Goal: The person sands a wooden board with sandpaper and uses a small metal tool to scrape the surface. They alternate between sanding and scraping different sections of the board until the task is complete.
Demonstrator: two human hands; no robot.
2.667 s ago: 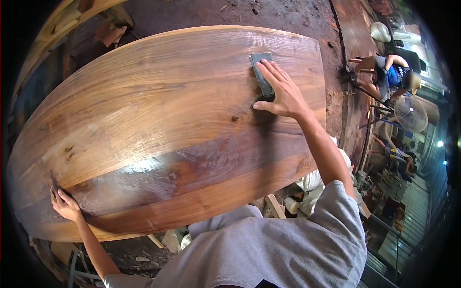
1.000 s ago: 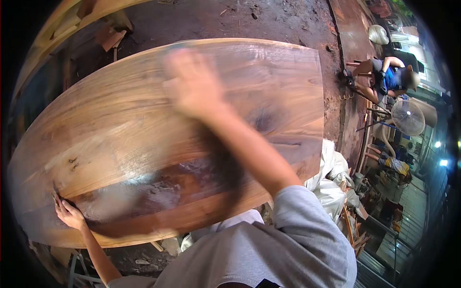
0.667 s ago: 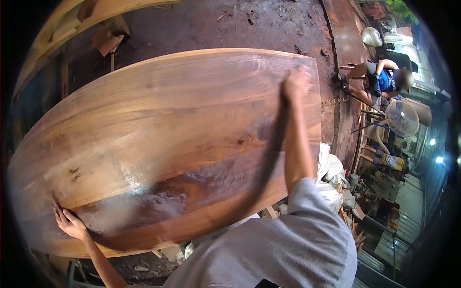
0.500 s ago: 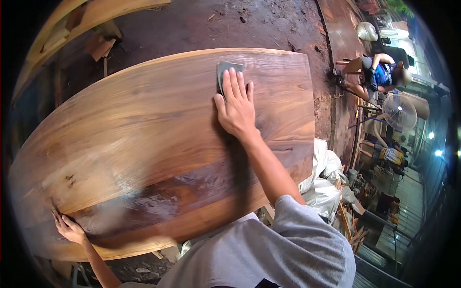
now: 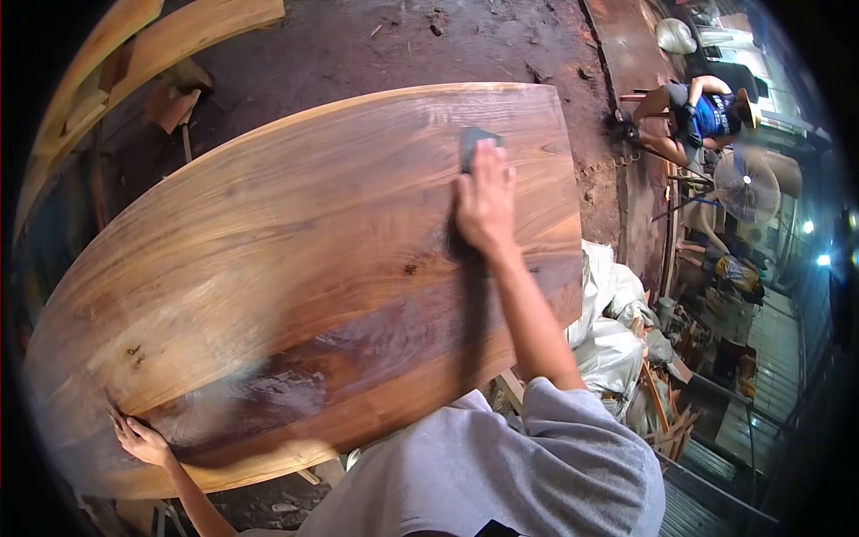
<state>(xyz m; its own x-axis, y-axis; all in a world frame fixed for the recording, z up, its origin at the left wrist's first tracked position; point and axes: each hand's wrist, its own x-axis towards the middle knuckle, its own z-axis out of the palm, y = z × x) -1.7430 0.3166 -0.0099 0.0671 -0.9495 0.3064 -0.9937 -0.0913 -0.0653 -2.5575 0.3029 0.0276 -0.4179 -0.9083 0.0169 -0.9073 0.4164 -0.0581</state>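
A long wooden slab with a curved far edge and a darker, shiny band spans the view. On its right part my right hand presses down on a dark grey sanding sheet, which shows past the fingertips; the hand is somewhat blurred. My left hand rests at the slab's near left end, fingers spread, with nothing visible in it.
Curved timber pieces lie at the upper left. White sacks and wood scraps stand to the right. Farther right are a seated person, a round fan and another person.
My right hand and the grey sheet have moved to the right across the slab. The whole view has shifted slightly; my left hand stays at the slab's left end.
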